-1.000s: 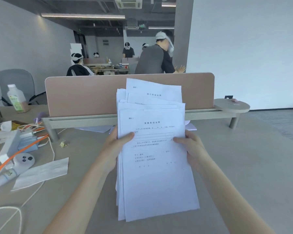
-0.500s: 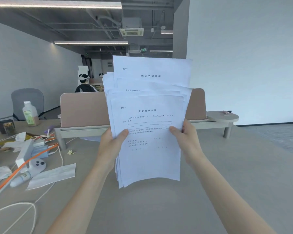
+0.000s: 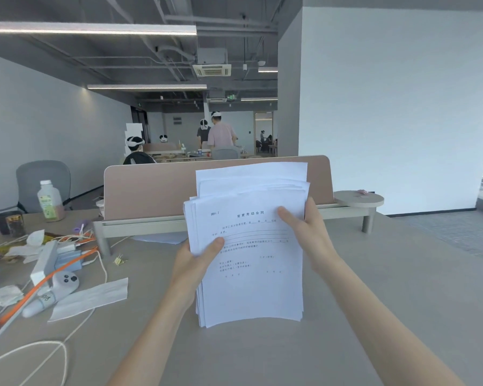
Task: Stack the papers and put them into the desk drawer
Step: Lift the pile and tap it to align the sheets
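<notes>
A stack of white printed papers (image 3: 251,260) stands upright on its lower edge on the grey desk (image 3: 388,288). Its top edges are uneven, with a few sheets sticking up higher at the back. My left hand (image 3: 195,263) grips the stack's left edge, thumb on the front sheet. My right hand (image 3: 307,232) holds the upper right edge, thumb across the front. No drawer is in view.
A pink desk divider (image 3: 151,185) runs behind the papers. At the left lie cables (image 3: 76,246), a white controller (image 3: 59,285), a paper strip (image 3: 89,298), a bottle (image 3: 50,201) and a dark cup (image 3: 7,225). A round side shelf (image 3: 359,200) is at the right. People work in the background.
The stack has come down from mid-air and its bottom edge now rests on the desk. The sheets are more even. My right hand moved up to the top right edge.
</notes>
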